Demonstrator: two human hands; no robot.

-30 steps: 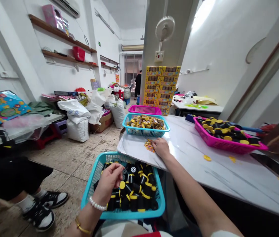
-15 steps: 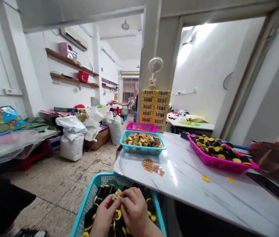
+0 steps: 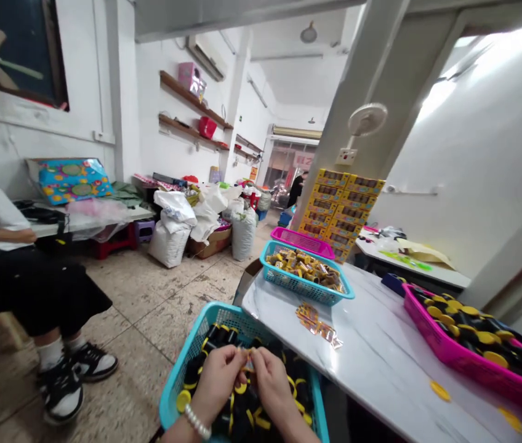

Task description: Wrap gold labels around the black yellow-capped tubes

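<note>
My left hand (image 3: 218, 376), with a pearl bracelet (image 3: 196, 422) at the wrist, and my right hand (image 3: 271, 380) meet fingertip to fingertip. Between them they pinch a small printed label (image 3: 248, 364), mostly covered by the fingers. Both hands are above a blue basket (image 3: 175, 369) full of black cylindrical containers with yellow caps (image 3: 184, 400). On the marble-patterned table close by lie several loose printed labels (image 3: 308, 318).
On the table (image 3: 381, 344) stand a blue basket of labelled containers (image 3: 307, 289) and a pink basket (image 3: 445, 341) of black-and-yellow containers. A yellow cap (image 3: 440, 391) lies in front. Yellow boxes (image 3: 341, 209) are stacked behind. A seated person (image 3: 34, 277) is at the left.
The view has swung left, bringing the seated person further into sight. Both hands still hold the label; the fingertips have come closer together and now cover more of it.
</note>
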